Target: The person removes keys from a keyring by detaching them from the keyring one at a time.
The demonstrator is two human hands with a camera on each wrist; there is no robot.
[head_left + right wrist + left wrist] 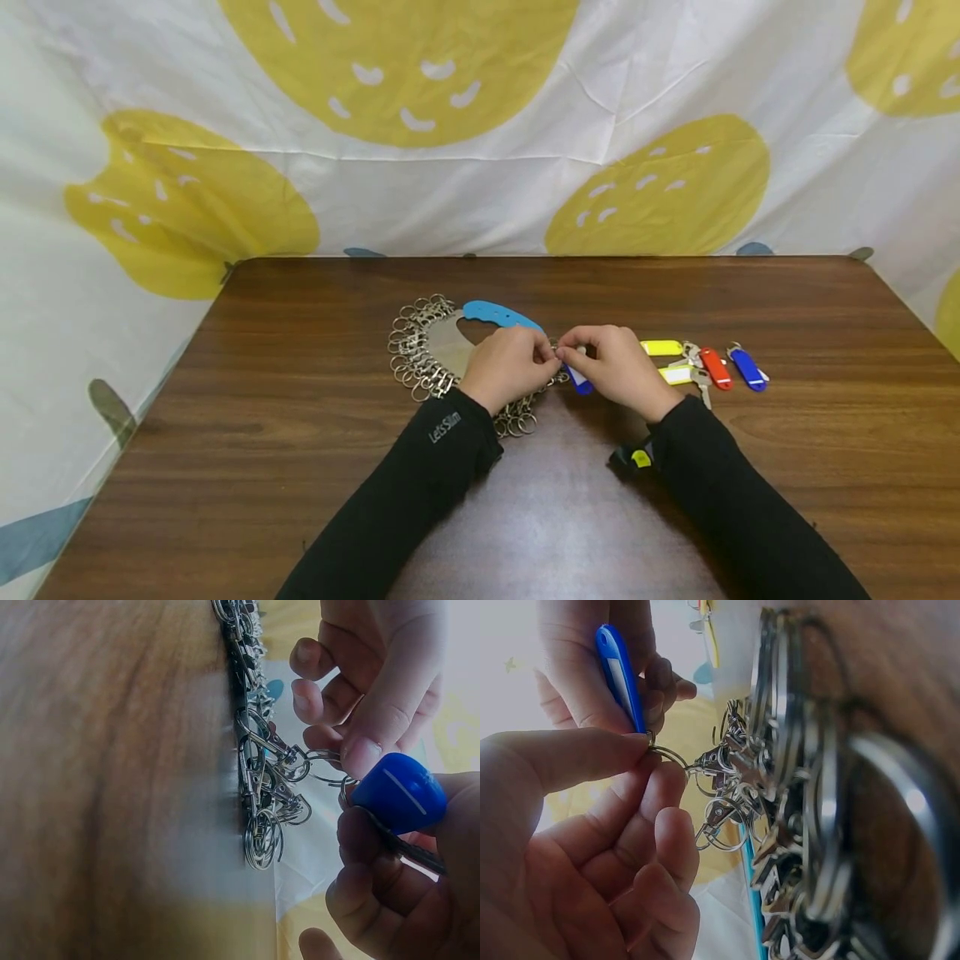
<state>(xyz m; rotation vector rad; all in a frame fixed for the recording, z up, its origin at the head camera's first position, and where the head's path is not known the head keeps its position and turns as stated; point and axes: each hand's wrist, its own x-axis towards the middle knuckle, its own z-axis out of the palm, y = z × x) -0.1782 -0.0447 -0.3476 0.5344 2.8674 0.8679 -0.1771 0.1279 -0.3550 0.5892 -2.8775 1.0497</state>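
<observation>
A large key ring holder [448, 343] with a blue handle [498, 315] lies on the table, its curved edge lined with metal snap hooks and split rings. At its right end my left hand [510, 362] pinches a split ring [671, 755] between thumb and forefinger; this ring hangs from a snap hook [714, 761]. Close against it, my right hand [611, 367] grips a blue key tag [401, 793] by its small ring [346, 787]. A dark flat piece [420, 855] lies under the tag in the right wrist view; its kind is unclear.
Right of my hands lie yellow key tags [662, 348], a red key tag [716, 368] and another blue key tag [748, 370], with several keys [701, 385]. A black strap with a yellow spot [640, 458] is at my right cuff. Patterned cloth [465, 200] hangs behind the table.
</observation>
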